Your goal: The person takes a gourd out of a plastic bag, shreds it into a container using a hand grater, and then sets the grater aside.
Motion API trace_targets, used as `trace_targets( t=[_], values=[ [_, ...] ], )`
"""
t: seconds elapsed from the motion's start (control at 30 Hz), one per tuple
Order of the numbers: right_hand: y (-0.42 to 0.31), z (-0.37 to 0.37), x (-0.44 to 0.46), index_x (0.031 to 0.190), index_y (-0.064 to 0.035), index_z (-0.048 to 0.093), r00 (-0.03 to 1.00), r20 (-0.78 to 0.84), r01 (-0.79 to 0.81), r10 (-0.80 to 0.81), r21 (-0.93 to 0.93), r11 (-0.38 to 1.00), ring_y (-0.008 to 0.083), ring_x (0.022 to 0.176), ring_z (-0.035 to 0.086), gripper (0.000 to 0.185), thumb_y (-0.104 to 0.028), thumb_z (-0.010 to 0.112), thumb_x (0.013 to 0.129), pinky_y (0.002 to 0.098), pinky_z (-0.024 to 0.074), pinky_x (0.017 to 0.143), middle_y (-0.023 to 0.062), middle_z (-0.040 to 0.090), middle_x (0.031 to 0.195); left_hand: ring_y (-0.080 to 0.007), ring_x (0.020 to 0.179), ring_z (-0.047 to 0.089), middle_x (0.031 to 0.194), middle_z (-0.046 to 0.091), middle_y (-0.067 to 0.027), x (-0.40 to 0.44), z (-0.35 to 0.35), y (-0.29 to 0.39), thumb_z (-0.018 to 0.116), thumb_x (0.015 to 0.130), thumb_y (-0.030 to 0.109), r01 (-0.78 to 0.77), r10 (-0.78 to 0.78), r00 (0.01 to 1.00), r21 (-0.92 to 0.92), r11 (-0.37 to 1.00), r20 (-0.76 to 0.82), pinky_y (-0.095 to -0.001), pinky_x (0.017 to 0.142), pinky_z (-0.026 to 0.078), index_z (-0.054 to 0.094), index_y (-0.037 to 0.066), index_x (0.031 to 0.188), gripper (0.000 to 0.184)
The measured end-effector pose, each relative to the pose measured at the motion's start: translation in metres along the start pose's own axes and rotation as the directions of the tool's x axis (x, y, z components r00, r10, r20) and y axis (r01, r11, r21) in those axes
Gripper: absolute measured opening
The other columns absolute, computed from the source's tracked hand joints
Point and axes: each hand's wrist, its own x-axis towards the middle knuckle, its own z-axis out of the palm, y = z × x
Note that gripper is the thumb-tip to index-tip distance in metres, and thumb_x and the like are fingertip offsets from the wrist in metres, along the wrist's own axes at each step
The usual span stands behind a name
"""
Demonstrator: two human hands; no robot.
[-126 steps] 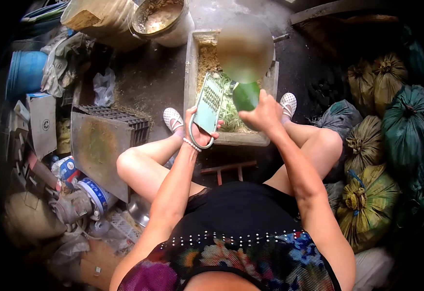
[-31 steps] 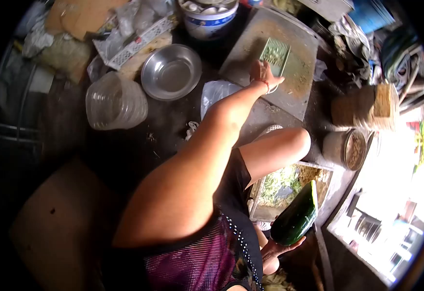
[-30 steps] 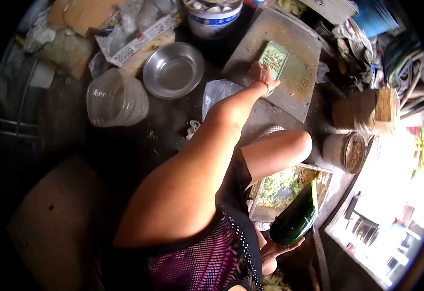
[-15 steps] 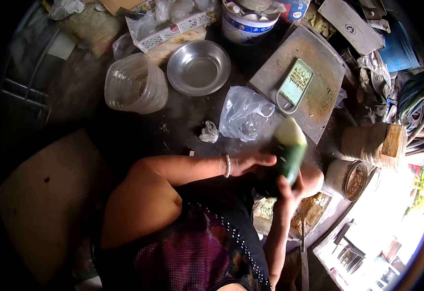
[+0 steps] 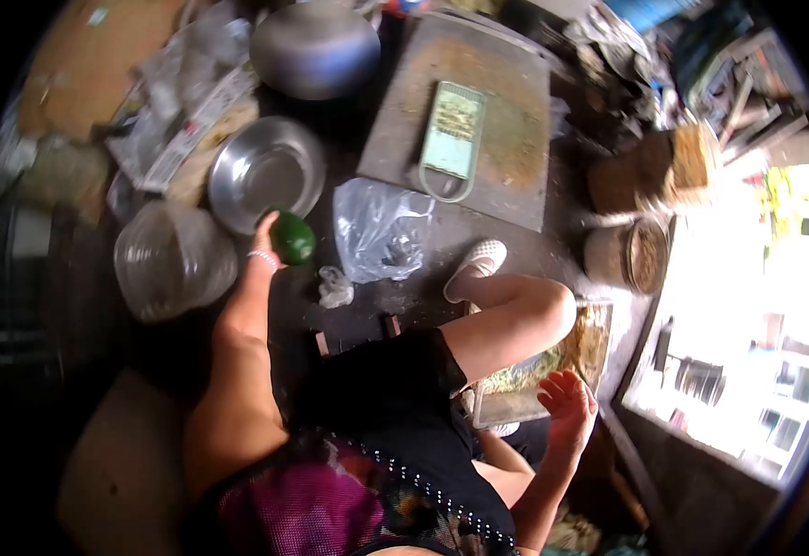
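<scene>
My left hand [image 5: 268, 243], a pale bracelet at its wrist, grips a dark green squash [image 5: 295, 243] at the near edge of a shiny metal basin [image 5: 228, 199]. The squash's rounded end faces me; its other end is hidden. Held up over the right side of my lap, my right hand [image 5: 568, 406] is empty with fingers apart and slightly curled. To the right of the squash lies a clear plastic bag [image 5: 367, 232], with a small crumpled bag [image 5: 335, 287] beside it. A pale green grater-like tool [image 5: 455, 148] with shreds on it rests on a grey board [image 5: 520, 111].
A clear plastic tub [image 5: 173, 264] stands left of the basin. Behind it are a blurred bucket [image 5: 316, 51] and a white crate [image 5: 187, 130]. Two worn containers, a block-like one [image 5: 650, 171] and a round bucket [image 5: 627, 258], stand at right. A tray [image 5: 515, 408] sits beyond my knee.
Both hands were on the squash over my lap. My left hand has carried it left and forward to the basin; my right hand has let go and drawn back. The view has shifted.
</scene>
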Motion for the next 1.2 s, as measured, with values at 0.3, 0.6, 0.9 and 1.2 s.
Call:
trace_targets(
  t=[0.3,0.6,0.9,1.2],
  values=[
    [0.106,-0.098,-0.046,0.1,0.0001,0.058,0.823,-0.344,-0.272,0.452,0.46,0.845,0.0308,0.083,0.068,0.034,-0.032,0.053,0.094,0.042,0.0565,0.072,0.0166,0.066,0.092,-0.0303,0.108,0.058,0.12,0.06,-0.0017,0.073,-0.003,0.041,0.066,0.066,0.059,-0.007,0.055,0.916,0.121,0.993,-0.397,-0.055,0.08,0.048,0.063,0.028,0.111,0.055],
    [0.181,-0.133,-0.054,0.105,0.003,0.052,0.686,-0.405,-0.296,0.604,0.603,0.741,0.0362,0.088,0.065,0.04,-0.034,0.058,0.091,0.0461,0.056,0.076,0.0201,0.062,0.095,-0.0195,0.067,0.058,0.086,0.062,-0.0104,0.133,-0.004,0.041,0.073,0.077,0.026,-0.071,0.397,0.827,0.625,0.777,-0.399,-0.0281,0.057,0.053,0.06,-0.001,0.098,0.036],
    [0.254,-0.194,0.004,0.118,0.0073,0.044,0.584,-0.431,-0.259,0.689,0.705,0.66,0.0406,0.09,0.065,0.052,-0.031,0.061,0.087,0.0506,0.0563,0.073,0.0259,0.061,0.099,-0.0213,0.098,0.059,0.111,0.061,-0.0154,-0.005,0.264,-0.043,0.077,0.08,0.033,-0.735,0.511,0.454,0.631,-0.248,0.73,-0.0301,0.086,0.047,0.055,-0.003,0.121,0.06],
    [0.244,-0.243,0.088,0.093,0.0108,0.067,0.136,-0.914,-0.613,0.382,0.225,0.757,0.0352,0.097,0.066,0.043,-0.024,0.07,0.069,0.0406,0.0501,0.083,0.0259,0.068,0.1,-0.0354,0.126,0.048,0.133,0.051,-0.029,0.013,0.359,-0.093,0.083,0.053,0.063,-0.042,0.706,0.587,0.886,-0.461,0.396,-0.0399,0.107,0.036,0.043,-0.016,0.132,0.119]
  ],
)
